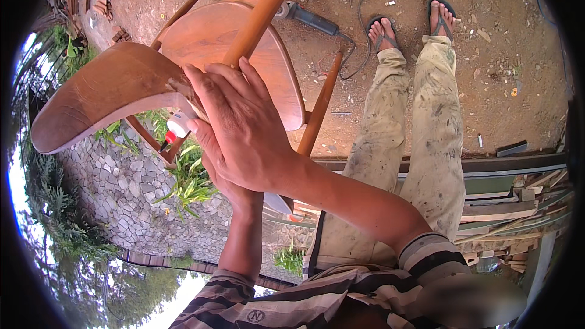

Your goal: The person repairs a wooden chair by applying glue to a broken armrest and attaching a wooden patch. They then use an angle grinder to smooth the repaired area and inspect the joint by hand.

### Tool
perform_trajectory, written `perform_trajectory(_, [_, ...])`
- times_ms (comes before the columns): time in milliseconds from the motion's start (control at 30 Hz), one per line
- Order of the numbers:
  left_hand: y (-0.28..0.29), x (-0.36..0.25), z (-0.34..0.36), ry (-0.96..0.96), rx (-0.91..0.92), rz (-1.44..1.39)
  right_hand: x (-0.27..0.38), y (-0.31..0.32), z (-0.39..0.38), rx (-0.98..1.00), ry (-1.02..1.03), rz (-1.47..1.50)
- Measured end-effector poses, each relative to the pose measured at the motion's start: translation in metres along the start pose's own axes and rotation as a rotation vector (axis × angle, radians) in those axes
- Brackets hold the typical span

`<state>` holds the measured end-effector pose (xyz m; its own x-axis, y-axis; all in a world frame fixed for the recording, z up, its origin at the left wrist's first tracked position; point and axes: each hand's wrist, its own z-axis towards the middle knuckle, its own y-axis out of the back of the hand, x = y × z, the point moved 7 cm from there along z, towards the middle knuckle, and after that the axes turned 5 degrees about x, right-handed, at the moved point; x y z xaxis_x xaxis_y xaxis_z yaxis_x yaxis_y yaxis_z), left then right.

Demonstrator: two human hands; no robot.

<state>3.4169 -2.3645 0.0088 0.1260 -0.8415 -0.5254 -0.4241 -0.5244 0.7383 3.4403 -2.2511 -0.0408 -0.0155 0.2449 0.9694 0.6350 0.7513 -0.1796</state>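
Note:
A curved brown wooden backrest (109,94) of a chair spans the left of the view. My right hand (244,125) lies over its near end, beside the chair's round wooden post (265,15). The fingers are stretched out. My left hand (234,186) is underneath, mostly covered by my right hand; its fingers are hidden. A small white bottle (178,123) with a red tip pokes out by my right thumb. Which hand holds it, I cannot tell. A pale, rough patch shows on the wood at my fingertips. The wide wooden seat (213,36) is behind my hands.
An angle grinder (311,20) with a cord lies on the dirt floor beyond the chair. My sandalled feet (382,33) stand to its right. Stacked boards (499,210) lie at the right. Stone paving (134,189) and plants (189,176) are at the left.

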Motion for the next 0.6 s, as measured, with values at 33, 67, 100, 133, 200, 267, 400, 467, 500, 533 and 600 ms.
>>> perform_trajectory(33, [0.001, 0.001, -0.001, -0.012, 0.003, 0.021, 0.002, 0.001, -0.007, -0.04, 0.009, 0.012])
perform_trajectory(67, [0.003, 0.002, 0.0, -0.036, -0.006, 0.047, 0.0, -0.002, -0.012, -0.011, -0.001, 0.129])
perform_trajectory(100, [0.005, 0.002, 0.001, -0.085, 0.0, 0.128, 0.0, -0.001, -0.017, 0.013, -0.015, 0.091])
perform_trajectory(133, [0.005, 0.003, -0.003, -0.152, 0.01, 0.248, 0.0, 0.003, -0.023, 0.039, -0.025, 0.057])
perform_trajectory(200, [0.007, 0.008, -0.006, -0.349, 0.036, 0.599, -0.001, 0.01, -0.017, 0.054, -0.031, 0.034])
perform_trajectory(267, [0.006, 0.015, -0.012, -0.448, 0.049, 0.829, -0.007, 0.013, -0.005, 0.04, 0.012, 0.077])
perform_trajectory(400, [-0.001, -0.006, -0.01, -0.247, -0.004, 0.71, -0.012, 0.014, 0.017, 0.089, 0.04, 0.137])
perform_trajectory(467, [0.001, -0.01, -0.005, -0.157, 0.002, 0.507, -0.012, 0.015, 0.022, 0.1, 0.039, 0.171])
perform_trajectory(500, [0.006, 0.002, -0.006, -0.007, -0.038, 0.283, -0.013, 0.016, 0.024, 0.106, 0.039, 0.183])
perform_trajectory(533, [0.01, 0.013, -0.007, 0.126, -0.109, 0.052, -0.014, 0.016, 0.026, 0.112, 0.037, 0.193])
perform_trajectory(600, [0.008, 0.016, -0.005, 0.137, -0.068, -0.062, -0.023, 0.013, 0.033, 0.13, -0.018, 0.297])
